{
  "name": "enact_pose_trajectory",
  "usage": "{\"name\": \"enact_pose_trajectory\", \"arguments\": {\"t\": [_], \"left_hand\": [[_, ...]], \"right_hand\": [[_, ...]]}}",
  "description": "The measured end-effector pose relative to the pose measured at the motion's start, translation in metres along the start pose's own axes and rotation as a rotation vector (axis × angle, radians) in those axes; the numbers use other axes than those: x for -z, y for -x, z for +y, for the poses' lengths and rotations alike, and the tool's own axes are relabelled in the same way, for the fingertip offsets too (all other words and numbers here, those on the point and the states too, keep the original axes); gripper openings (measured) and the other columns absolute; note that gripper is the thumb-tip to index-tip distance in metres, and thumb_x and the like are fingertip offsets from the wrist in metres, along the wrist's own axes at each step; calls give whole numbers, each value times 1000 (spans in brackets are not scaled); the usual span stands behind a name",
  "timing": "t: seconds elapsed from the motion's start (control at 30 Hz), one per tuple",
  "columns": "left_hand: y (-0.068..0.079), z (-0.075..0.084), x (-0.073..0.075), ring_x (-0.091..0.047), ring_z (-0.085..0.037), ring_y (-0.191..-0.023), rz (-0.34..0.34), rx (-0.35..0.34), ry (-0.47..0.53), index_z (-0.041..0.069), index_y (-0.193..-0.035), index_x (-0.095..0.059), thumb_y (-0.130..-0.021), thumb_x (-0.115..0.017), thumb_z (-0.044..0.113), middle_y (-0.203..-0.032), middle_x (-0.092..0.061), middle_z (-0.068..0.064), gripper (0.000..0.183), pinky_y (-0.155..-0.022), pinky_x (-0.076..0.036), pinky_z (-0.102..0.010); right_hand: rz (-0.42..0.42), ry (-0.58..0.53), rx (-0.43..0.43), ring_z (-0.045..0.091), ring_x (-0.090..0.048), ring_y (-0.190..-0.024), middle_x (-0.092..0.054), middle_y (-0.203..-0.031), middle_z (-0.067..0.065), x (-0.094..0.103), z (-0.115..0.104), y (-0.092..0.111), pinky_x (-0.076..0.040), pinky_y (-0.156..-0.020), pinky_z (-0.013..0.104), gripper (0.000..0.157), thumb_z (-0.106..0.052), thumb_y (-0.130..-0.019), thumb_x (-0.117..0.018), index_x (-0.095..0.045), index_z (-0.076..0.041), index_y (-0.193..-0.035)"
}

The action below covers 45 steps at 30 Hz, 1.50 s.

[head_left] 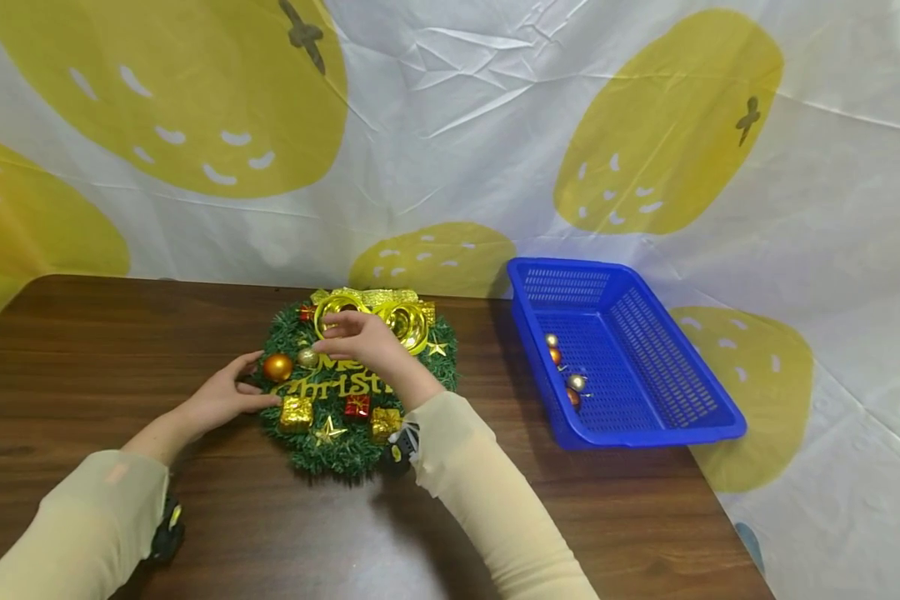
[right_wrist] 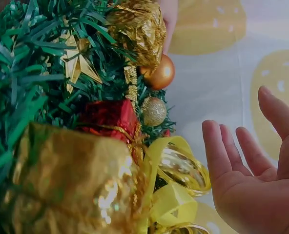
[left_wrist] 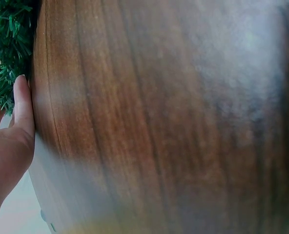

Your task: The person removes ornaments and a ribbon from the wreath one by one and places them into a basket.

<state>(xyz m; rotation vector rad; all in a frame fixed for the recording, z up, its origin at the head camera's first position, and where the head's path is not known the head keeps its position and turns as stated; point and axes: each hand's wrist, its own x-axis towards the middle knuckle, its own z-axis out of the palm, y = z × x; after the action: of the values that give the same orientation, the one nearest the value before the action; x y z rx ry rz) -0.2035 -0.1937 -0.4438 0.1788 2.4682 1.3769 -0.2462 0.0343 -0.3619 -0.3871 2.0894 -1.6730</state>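
Observation:
A green Christmas wreath (head_left: 337, 462) with gold lettering lies on the table. Its decorations include an orange-gold ball (head_left: 277, 367), a pale gold ball (head_left: 307, 358), gold bells (head_left: 412, 327), stars and small wrapped boxes. At the wreath's left edge is my left hand (head_left: 221, 398), fingers and thumb spread apart and touching the greenery. In the left wrist view its thumb (left_wrist: 22, 102) lies straight along the edge. My right hand (head_left: 367, 340) hovers over the upper part of the wreath, beside the pale gold ball. The right wrist view shows its fingers parted with nothing between them.
On the right stands a blue plastic basket (head_left: 637, 437) with several small gold and orange balls (head_left: 576, 383) along its left side. A white cloth (head_left: 450, 158) printed with yellow fruit hangs behind the brown wooden table (head_left: 270, 533).

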Motion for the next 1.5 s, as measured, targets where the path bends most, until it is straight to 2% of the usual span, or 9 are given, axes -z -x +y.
{"name": "enact_pose_trajectory", "arguments": {"t": [0.43, 0.73, 1.1, 1.27, 1.4, 1.5], "left_hand": [[0, -1, -1, -45, -45, -119, 2, 7, 31, -4, -149, -2, -87, -65, 34, -146, -18, -36, 96, -89, -48, -46], [-1, -3, 1, -47, -44, -119, 14, 7, 26, -4, -149, -3, -86, -66, 35, -145, -19, -36, 97, -89, -48, -47], [-1, -1, 1, -45, -46, -121, 0, 7, 34, -4, -149, -2, -88, -65, 35, -146, -16, -37, 96, -89, -48, -48], [-1, -2, 1, -45, -45, -121, -1, 15, 36, -3, -149, -2, -87, -65, 35, -146, -16, -36, 96, -91, -47, -49], [-1, -2, 1, -46, -44, -120, 0, 20, 44, -2, -149, -2, -87, -66, 35, -146, -16, -35, 96, -91, -48, -48], [0, -2, 0, -47, -44, -118, 2, 14, 40, -4, -149, -3, -87, -66, 34, -145, -18, -36, 96, -89, -49, -46]], "right_hand": [[8, 13, -22, 25, -62, -106, -57, -126, 20, -12, 6, -8, -49, -94, 41, 47, -11, -84, -70, -57, -8, -128], [11, 149, -9, 17, -62, -96, -60, -121, 15, -22, 11, -17, -53, -85, 36, 50, -16, -82, -73, -56, -7, -129], [19, 156, -41, 19, -63, -92, -61, -119, 14, -34, 19, -25, -54, -83, 35, 49, -15, -82, -73, -58, -7, -127], [1, 170, -43, 20, -63, -97, -61, -121, 13, -38, 22, -30, -55, -80, 33, 47, -14, -81, -74, -59, -8, -126], [-6, 231, -41, 22, -62, -104, -60, -126, 10, -43, 23, -33, -54, -76, 29, 48, -13, -81, -74, -59, -10, -126], [2, 326, -30, 21, -61, -105, -60, -127, 7, -48, 23, -35, -54, -72, 26, 50, -13, -80, -75, -59, -11, -127]]}}
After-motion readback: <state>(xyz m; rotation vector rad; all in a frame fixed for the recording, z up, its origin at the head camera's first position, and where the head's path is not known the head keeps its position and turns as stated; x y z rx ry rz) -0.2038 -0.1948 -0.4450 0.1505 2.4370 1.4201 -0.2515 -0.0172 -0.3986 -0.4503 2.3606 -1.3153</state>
